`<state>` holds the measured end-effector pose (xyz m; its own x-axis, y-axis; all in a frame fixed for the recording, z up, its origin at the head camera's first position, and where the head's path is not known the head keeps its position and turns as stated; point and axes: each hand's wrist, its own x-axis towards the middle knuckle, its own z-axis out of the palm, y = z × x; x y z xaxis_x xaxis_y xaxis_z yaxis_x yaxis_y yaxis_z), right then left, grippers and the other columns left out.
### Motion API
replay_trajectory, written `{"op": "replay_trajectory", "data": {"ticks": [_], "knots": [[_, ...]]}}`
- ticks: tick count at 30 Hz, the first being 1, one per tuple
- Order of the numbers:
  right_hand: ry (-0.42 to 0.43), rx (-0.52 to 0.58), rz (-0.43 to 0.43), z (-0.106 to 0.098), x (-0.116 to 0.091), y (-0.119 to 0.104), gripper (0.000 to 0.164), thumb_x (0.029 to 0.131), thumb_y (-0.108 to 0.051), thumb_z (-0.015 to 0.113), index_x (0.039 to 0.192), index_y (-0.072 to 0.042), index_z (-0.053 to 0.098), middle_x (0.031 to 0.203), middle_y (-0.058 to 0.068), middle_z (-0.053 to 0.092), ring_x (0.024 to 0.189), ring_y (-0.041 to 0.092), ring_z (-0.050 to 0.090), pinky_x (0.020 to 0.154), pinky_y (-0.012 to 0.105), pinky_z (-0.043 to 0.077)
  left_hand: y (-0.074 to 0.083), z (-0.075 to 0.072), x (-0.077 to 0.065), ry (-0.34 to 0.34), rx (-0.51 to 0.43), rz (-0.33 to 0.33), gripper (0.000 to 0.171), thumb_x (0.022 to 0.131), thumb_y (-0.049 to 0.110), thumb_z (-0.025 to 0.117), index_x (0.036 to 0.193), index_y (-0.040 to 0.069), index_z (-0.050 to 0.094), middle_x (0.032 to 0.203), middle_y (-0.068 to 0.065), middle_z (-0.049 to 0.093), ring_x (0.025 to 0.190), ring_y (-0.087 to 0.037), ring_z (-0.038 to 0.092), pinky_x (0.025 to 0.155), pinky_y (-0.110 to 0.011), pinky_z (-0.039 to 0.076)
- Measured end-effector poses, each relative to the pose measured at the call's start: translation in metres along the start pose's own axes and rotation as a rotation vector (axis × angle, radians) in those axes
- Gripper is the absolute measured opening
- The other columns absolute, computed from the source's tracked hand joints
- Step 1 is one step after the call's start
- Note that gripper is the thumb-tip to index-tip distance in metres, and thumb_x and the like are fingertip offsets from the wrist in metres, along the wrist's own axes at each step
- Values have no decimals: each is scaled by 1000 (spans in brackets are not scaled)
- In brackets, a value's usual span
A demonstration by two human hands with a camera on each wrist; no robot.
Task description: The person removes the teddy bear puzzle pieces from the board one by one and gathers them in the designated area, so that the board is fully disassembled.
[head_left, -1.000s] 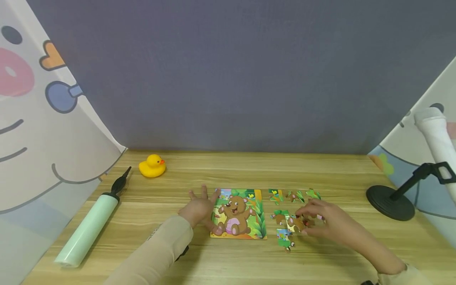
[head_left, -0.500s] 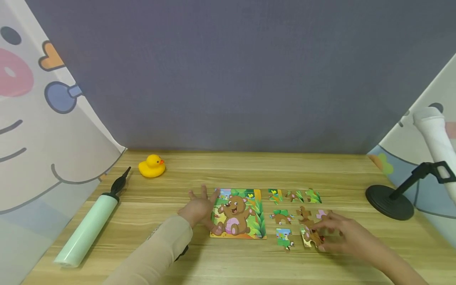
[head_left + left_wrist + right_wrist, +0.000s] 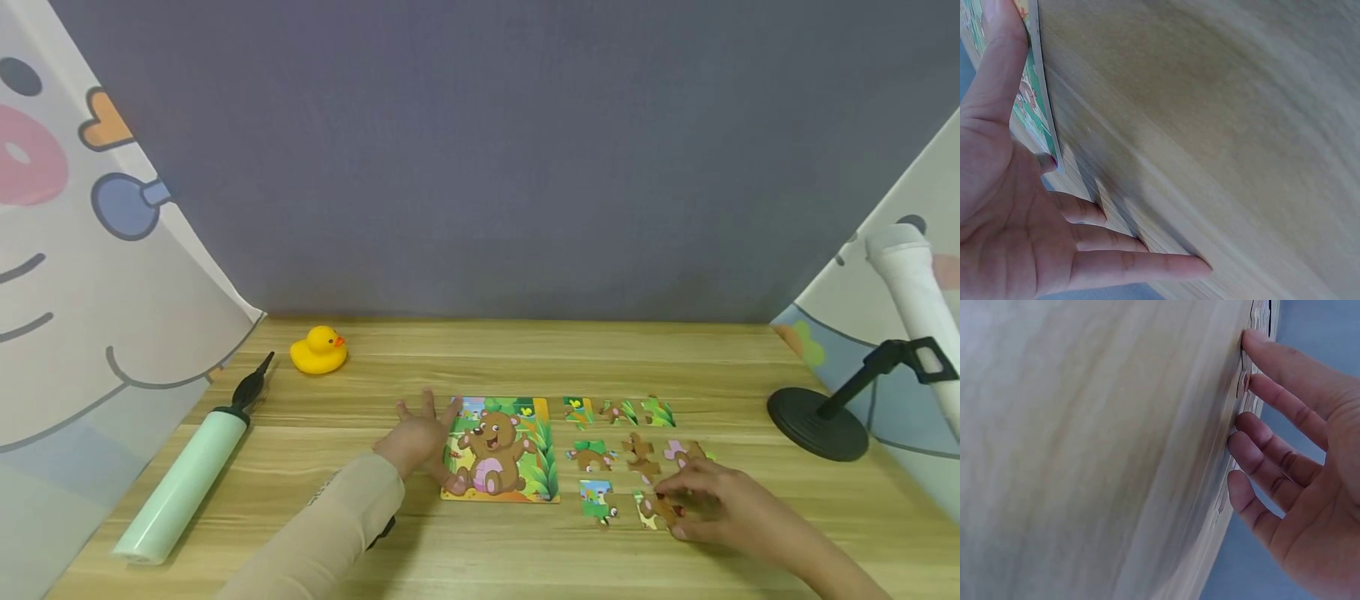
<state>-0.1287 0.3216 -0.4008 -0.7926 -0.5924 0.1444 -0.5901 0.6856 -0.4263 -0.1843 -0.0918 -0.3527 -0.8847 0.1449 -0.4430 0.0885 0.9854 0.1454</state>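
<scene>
A bear picture puzzle board [image 3: 501,458] lies flat on the table. At its left edge rests my left hand [image 3: 416,443], fingers spread and straight; in the left wrist view the thumb [image 3: 1002,69] lies on the board. To the right, loose jigsaw pieces form rough rows, among them a blue-and-green piece [image 3: 596,502] and a brown one [image 3: 641,457]. My right hand [image 3: 723,508] pinches a brown bear jigsaw piece [image 3: 654,510] at its right side between thumb and index finger, with the piece down at the table. The right wrist view shows the piece nearly edge-on.
A yellow rubber duck [image 3: 318,350] sits at the back left. Near the left edge lies a pale green hand pump [image 3: 183,483] with a black nozzle. A white microphone [image 3: 917,292] on a black stand [image 3: 817,423] is at the right. A grey panel [image 3: 510,167] rises behind the table.
My right hand has moved the bear piece right and toward me, setting it down in the nearest row beside the blue-and-green piece. The left hand has stayed on the board.
</scene>
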Motion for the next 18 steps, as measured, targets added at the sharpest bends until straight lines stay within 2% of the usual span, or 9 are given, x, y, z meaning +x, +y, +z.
{"op": "replay_trajectory", "data": {"ticks": [4,9,10,14,18], "knots": [[-19,0,15,-2,3,-2,42,78,-33,88,114,-17,72,106,-7,63,88,-5,51,68,25,51,0,0,-1,0,-1,1,129,64,50,90,165,22,15,167,-27,4,145,-61,12,83,-80,44],[34,31,-54,-6,14,-8,39,81,-25,87,115,-15,72,94,-17,59,79,-3,50,59,23,46,-1,0,0,7,12,5,130,63,51,90,164,21,15,166,-28,5,145,-62,12,81,-80,44],[49,43,-68,-7,17,-11,37,82,-23,86,116,-15,72,93,-17,59,78,-2,50,58,23,45,-1,0,0,8,15,6,130,63,51,90,165,21,15,166,-28,5,144,-62,13,81,-80,45],[48,92,-30,-11,32,-25,30,88,-23,81,117,-18,72,98,-15,63,82,2,54,61,24,46,-2,0,0,12,23,8,130,63,52,90,165,21,15,166,-29,5,144,-63,13,80,-80,45],[49,137,-29,-8,47,-38,27,90,-23,79,116,-16,71,96,-12,62,81,6,56,62,25,48,-1,1,1,7,18,3,130,63,52,90,165,21,14,166,-28,4,145,-62,12,81,-80,44]]}}
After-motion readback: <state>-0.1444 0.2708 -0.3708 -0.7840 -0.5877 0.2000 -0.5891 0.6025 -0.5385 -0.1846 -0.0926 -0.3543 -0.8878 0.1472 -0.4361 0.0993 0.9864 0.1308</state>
